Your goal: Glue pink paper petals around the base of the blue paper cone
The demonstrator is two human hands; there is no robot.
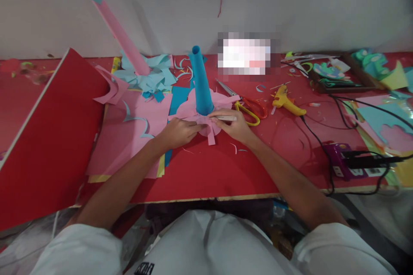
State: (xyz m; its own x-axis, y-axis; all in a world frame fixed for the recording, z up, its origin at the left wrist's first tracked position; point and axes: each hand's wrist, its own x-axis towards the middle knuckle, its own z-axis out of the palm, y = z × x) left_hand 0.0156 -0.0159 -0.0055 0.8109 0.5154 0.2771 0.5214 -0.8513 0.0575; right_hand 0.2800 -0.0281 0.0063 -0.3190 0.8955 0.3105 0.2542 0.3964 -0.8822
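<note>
One blue tube [202,81] stands on pink paper [222,99] on the table [200,180]. By its foot the right hand [238,128] pinches a pale stick [226,118]; whether the left hand [179,132] pinches the paper, I cannot tell. Probably fixing the tube down; steady pressing seems needed next.

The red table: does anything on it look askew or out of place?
Yes: the pink tube leans left in the view, unlike the more upright blue tube, though the lens may exaggerate this. Light blue paper pieces lie jumbled around the pink tube's base.
</note>
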